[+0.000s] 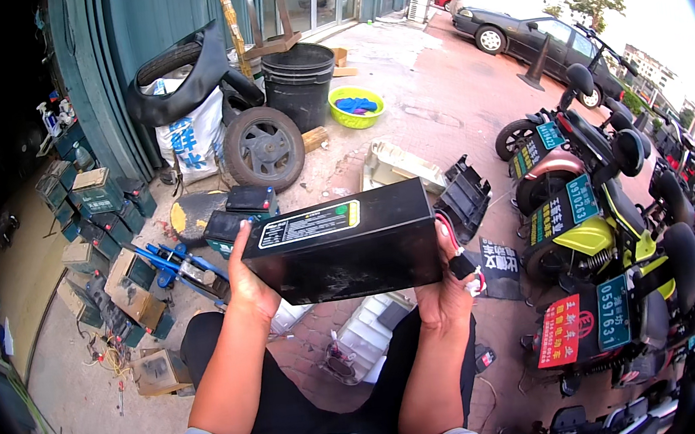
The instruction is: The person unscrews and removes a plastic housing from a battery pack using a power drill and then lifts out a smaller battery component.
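Note:
A long black battery pack [351, 255] with a printed label on its upper face is held up in front of me, above my knees. My left hand [249, 270] grips its left end, thumb up along the edge. My right hand [445, 283] clasps the right end, where red and black leads with a connector [463, 266] hang by the fingers. The undersides of both hands' grip are partly hidden. Below the pack, an opened pale plastic casing [369, 338] lies on the paving between my legs.
Small batteries [99, 192] and cardboard boxes crowd the left, beside a blue floor jack [175, 269]. Ahead stand a wheel [264, 148], a black bucket [300, 86] and a yellow-green basin [355, 106]. Black plastic trays [464, 196] lie right of the pack. Parked electric scooters [604, 241] line the right.

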`<state>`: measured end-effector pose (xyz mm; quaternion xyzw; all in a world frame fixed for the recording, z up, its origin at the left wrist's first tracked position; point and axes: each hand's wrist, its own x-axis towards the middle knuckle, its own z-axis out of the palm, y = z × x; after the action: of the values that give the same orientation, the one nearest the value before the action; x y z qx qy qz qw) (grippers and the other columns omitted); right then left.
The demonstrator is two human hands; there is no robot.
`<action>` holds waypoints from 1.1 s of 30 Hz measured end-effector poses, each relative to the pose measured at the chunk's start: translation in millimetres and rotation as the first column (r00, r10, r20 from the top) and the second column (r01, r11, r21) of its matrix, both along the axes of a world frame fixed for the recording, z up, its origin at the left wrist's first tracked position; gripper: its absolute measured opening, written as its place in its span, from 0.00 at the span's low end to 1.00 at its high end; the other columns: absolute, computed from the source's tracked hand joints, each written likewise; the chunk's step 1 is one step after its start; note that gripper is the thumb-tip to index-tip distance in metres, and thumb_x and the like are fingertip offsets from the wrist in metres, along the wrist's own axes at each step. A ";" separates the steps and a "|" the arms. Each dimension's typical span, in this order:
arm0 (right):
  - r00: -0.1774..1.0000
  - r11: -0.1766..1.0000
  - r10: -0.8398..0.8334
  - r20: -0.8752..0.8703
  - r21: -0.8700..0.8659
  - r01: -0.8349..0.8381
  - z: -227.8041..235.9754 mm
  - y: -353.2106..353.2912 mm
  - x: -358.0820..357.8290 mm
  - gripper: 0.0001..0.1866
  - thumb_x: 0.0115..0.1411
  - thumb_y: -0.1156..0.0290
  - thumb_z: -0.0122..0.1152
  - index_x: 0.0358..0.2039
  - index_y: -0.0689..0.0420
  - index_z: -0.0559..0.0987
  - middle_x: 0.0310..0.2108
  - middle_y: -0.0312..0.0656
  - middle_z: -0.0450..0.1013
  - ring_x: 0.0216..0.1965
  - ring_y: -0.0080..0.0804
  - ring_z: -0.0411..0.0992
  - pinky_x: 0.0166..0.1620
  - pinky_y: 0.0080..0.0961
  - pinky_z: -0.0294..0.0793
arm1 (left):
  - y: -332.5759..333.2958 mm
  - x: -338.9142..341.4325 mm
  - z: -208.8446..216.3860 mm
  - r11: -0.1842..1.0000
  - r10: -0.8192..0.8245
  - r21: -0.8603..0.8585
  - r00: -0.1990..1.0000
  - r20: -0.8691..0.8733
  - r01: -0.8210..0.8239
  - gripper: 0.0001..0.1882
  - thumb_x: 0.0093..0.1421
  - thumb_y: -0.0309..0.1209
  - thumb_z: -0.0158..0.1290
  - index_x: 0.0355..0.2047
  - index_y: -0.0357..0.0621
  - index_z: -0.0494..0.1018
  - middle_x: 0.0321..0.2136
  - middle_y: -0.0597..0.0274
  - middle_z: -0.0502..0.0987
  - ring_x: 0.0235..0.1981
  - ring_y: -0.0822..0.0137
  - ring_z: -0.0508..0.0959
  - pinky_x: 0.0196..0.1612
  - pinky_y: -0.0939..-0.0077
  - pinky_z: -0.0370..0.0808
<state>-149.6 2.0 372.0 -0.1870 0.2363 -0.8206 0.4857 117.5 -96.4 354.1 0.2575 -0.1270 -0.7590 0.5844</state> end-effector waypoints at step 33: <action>0.996 0.964 -0.019 -0.085 0.262 0.041 2.3 -11.1 2.8 0.16 0.68 0.66 0.63 0.49 0.64 0.83 0.45 0.43 0.84 0.45 0.35 0.82 0.52 0.34 0.80 | -1.2 19.1 7.4 0.984 -0.162 0.109 0.969 0.188 0.143 0.48 0.69 0.74 0.43 0.67 0.44 0.70 0.66 0.49 0.74 0.65 0.52 0.75 0.70 0.50 0.68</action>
<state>-146.8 -9.1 374.3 -0.1505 0.3657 -0.7807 0.4838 136.6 -97.6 361.5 0.3479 -0.1675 -0.7777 0.4961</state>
